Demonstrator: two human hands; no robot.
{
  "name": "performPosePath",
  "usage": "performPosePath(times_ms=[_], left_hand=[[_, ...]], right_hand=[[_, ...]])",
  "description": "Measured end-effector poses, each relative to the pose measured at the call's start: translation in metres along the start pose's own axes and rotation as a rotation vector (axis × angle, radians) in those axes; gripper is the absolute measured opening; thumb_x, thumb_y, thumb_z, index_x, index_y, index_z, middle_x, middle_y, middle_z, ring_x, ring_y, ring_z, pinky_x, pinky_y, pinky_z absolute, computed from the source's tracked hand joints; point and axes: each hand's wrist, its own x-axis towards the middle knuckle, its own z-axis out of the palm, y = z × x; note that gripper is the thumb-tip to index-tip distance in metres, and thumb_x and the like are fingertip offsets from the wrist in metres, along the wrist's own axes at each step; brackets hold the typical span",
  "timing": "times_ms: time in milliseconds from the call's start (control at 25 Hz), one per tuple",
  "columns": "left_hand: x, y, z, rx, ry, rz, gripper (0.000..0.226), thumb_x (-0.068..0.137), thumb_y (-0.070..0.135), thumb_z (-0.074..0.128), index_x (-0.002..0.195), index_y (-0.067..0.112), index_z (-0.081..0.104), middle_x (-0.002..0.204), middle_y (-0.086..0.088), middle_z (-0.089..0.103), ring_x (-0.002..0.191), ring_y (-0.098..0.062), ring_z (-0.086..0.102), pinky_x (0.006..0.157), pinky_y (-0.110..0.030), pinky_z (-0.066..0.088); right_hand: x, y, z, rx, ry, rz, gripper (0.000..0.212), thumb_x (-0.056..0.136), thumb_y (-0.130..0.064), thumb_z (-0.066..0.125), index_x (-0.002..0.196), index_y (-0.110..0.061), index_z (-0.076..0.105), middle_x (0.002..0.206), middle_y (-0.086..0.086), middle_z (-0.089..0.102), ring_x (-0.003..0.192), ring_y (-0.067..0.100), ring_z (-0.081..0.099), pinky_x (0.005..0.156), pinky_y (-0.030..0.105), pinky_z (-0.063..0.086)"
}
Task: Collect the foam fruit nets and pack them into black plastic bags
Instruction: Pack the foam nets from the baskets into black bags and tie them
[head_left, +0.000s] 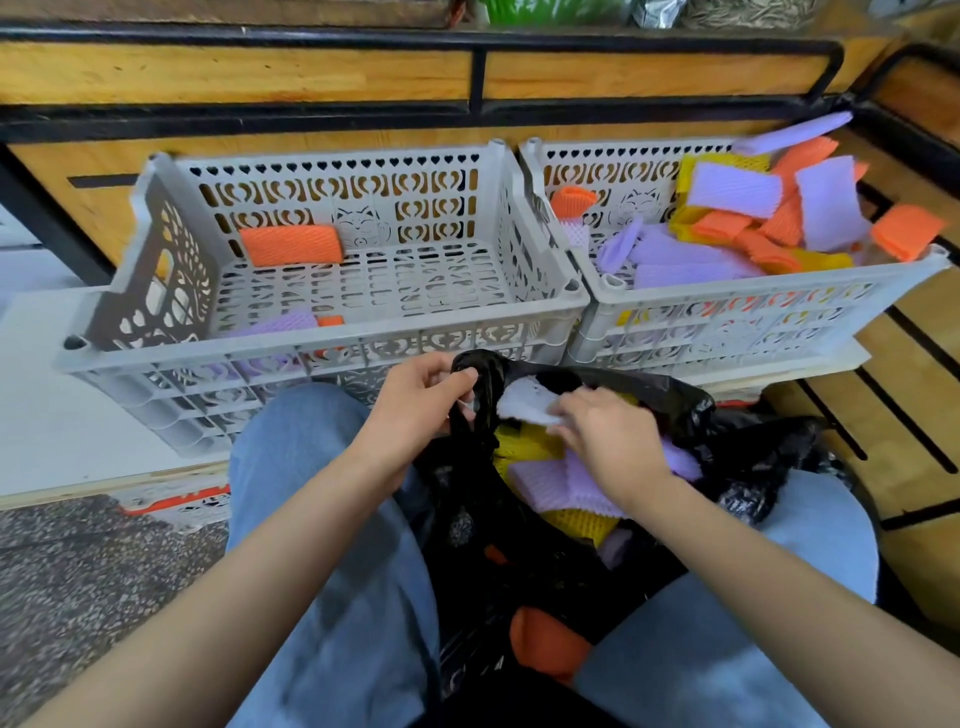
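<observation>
The black plastic bag (691, 410) is held open between the knees of a seated person in blue jeans (332, 571). A twisted strip of its rim is gripped by the left hand (421, 400): the fingers are curled round the black film and the thumb is pressed on top of it.

A pale foam net (524, 402) is pinched at its near edge by the fingertips of the right hand (608, 436). The net lies just beyond and to the left of those fingertips, over the bag's mouth, between the two hands. Directly beneath the right fingers, inside the bag, a yellow net (519, 441) and lilac nets (550, 483) are piled. Nearer the body, below the right wrist, an orange net (545, 639) is seen low in the bag.

Beyond the left fingers stands a grey crate (322, 353). In it an orange net (291, 244) is leaned against the far wall, and a lilac net (280, 325) is laid by the near wall. Beyond the right fingers a second grey crate (753, 291) is heaped with orange, lilac and yellow nets (737, 218), well apart from both hands.
</observation>
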Motion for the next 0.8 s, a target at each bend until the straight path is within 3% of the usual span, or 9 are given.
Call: performPosePath(times_ms=[120,240,320,400,480,680,800], left_hand=[[0.001,-0.001,-0.003,-0.005,-0.010,0.000,0.020,0.094,0.010,0.053,0.073,0.009,0.054,0.054,0.006,0.052,0.051,-0.006,0.054,0.056,-0.023,0.045],[0.005,-0.006,-0.009,0.079,-0.019,0.040,0.026,0.092,0.007,0.055,0.068,0.016,0.055,0.053,0.008,0.055,0.055,-0.010,0.055,0.059,-0.026,0.041],[0.010,-0.008,-0.013,0.144,-0.017,0.091,0.028,0.091,0.007,0.057,0.067,0.021,0.053,0.051,0.010,0.052,0.059,-0.014,0.055,0.062,-0.028,0.041],[0.015,-0.008,-0.016,0.292,-0.008,0.190,0.024,0.089,0.010,0.060,0.071,0.023,0.051,0.054,0.010,0.045,0.061,-0.014,0.051,0.066,-0.027,0.040],[0.018,-0.002,-0.023,0.495,-0.016,0.328,0.017,0.089,0.014,0.062,0.079,0.024,0.052,0.062,0.009,0.046,0.060,-0.009,0.047,0.064,-0.018,0.037],[0.043,0.018,-0.077,0.774,-0.006,0.643,0.009,0.092,0.016,0.057,0.100,0.016,0.061,0.090,0.009,0.050,0.083,-0.002,0.044,0.076,-0.013,0.032],[0.074,0.026,-0.135,0.898,0.117,0.606,0.018,0.093,0.016,0.055,0.109,0.011,0.060,0.102,0.006,0.048,0.096,-0.006,0.043,0.083,-0.016,0.029]], right_hand=[[-0.013,-0.005,0.018,-0.107,-0.319,-0.088,0.028,0.098,-0.037,0.041,0.118,-0.025,0.056,0.116,0.001,0.062,0.114,0.021,0.054,0.081,0.034,0.043],[-0.019,0.004,0.013,-0.078,-0.369,-0.196,0.037,0.100,-0.041,0.034,0.129,-0.023,0.049,0.128,0.000,0.056,0.122,0.016,0.048,0.089,0.031,0.039],[-0.014,0.008,-0.003,-0.026,-0.277,-0.230,0.040,0.099,-0.044,0.032,0.127,-0.022,0.052,0.124,-0.003,0.060,0.117,0.014,0.054,0.088,0.028,0.042],[-0.004,0.011,-0.023,-0.036,-0.088,-0.342,0.041,0.095,-0.043,0.032,0.109,-0.021,0.063,0.101,-0.006,0.070,0.093,0.013,0.066,0.069,0.025,0.051],[0.011,0.010,-0.044,-0.038,0.062,-0.402,0.035,0.095,-0.039,0.035,0.099,-0.021,0.065,0.085,-0.007,0.069,0.077,0.013,0.067,0.055,0.025,0.051],[0.082,-0.032,-0.077,0.105,0.289,-0.452,0.029,0.093,-0.029,0.042,0.106,-0.011,0.060,0.088,0.001,0.061,0.085,0.011,0.049,0.063,0.022,0.034],[0.135,-0.068,-0.066,0.215,0.196,-0.390,0.028,0.097,-0.025,0.045,0.119,-0.011,0.053,0.108,0.001,0.055,0.100,0.007,0.046,0.076,0.020,0.037]])
